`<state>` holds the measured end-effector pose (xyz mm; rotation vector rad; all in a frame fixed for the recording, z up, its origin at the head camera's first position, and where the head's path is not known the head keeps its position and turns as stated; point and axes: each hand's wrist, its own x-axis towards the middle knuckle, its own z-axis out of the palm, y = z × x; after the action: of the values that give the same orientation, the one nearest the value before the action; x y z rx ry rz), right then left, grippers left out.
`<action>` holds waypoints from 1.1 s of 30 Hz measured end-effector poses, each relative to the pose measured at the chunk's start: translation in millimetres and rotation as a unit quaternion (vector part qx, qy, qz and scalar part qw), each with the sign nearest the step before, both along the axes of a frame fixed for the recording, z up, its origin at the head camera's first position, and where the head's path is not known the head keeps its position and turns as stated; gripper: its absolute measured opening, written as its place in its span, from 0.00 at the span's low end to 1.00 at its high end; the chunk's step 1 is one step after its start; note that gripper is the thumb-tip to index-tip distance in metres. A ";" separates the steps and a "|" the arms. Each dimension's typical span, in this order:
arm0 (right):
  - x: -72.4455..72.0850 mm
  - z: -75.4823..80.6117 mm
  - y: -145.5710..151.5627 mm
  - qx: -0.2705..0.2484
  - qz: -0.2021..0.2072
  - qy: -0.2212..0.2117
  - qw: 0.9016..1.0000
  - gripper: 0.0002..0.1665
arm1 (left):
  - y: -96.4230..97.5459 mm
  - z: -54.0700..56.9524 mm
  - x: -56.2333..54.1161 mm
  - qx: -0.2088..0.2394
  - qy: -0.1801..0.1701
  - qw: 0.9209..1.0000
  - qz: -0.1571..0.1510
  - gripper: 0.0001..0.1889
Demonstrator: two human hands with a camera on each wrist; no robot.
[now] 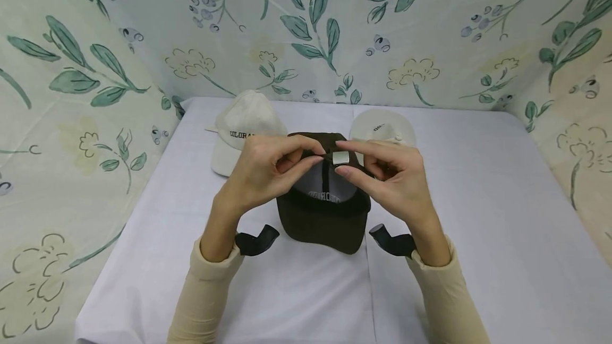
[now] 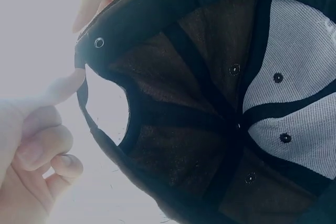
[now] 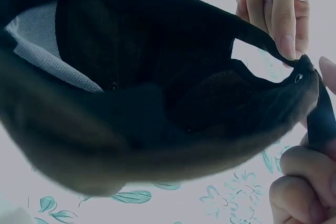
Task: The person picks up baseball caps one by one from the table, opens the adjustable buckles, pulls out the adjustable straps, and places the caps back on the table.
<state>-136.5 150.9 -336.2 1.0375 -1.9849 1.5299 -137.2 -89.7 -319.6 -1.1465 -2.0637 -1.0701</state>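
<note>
Left hand (image 1: 272, 169): finger and thumb pinch back strap (image 2: 82, 99). Right hand (image 1: 394, 174): finger and thumb grip pale buckle (image 1: 341, 158). Dark cap (image 1: 320, 224): between hands, table (image 1: 478, 200) centre, brim near. Status, judged: strap bridges cap back; loose end (image 3: 321, 121) unsecured, adjustment incomplete. White cap (image 1: 248, 118) far left; pale cap (image 1: 368, 121) far right.

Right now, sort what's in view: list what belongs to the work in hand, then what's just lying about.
In the work:
- Dark cap, held at its back strap
- Pale square clasp at that strap
- Left hand and right hand

Lying about:
- Pale lettered cap behind the left hand
- Second pale cap, partly hidden by the right
</note>
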 end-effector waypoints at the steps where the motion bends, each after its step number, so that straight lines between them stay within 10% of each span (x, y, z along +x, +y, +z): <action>1: -0.1 -0.1 -0.4 -0.001 0.001 -0.002 1.000 0.18 | 0.2 -0.4 0.1 0.000 0.000 1.000 0.000 0.04; 33: -1.7 -2.6 0.0 0.045 0.031 0.006 0.999 0.16 | -2.2 -1.1 2.3 -0.057 -0.012 0.998 -0.006 0.03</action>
<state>-138.2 150.9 -338.8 1.1510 -2.0473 1.4730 -134.9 -91.8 -320.7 -1.2076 -2.1636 -0.9875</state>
